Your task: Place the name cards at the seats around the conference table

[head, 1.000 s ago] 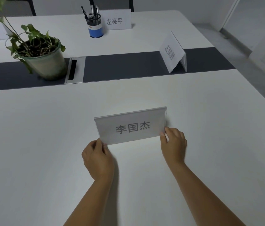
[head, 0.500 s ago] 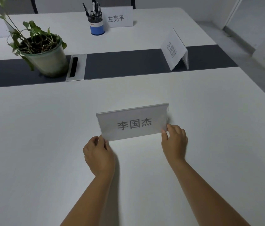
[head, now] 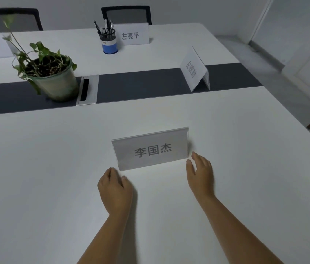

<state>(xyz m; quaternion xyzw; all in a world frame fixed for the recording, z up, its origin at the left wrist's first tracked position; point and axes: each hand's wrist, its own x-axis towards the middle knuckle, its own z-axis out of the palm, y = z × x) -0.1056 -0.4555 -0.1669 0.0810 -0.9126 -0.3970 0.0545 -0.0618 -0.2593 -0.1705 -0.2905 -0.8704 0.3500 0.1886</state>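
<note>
Now the name card (head: 151,149) printed 李国杰 is standing upright on the white tabletop (head: 36,178), toward its near edge and facing the person. The left hand (head: 115,189) is resting just below the card's lower left corner, fingers loosely curled and holding nothing; whether the fingertips are touching the card cannot be told. The right hand (head: 201,173) is sitting just beside the card's right end with fingers relaxed and spread, gripping nothing. Toward the far edge another name card (head: 134,34) is standing beside a pen holder (head: 108,40), and a third, tent-shaped card (head: 195,69) is sitting turned sideways near the right edge on the dark centre strip (head: 140,86). A potted plant (head: 51,77) is standing on that strip at the left.
</note>
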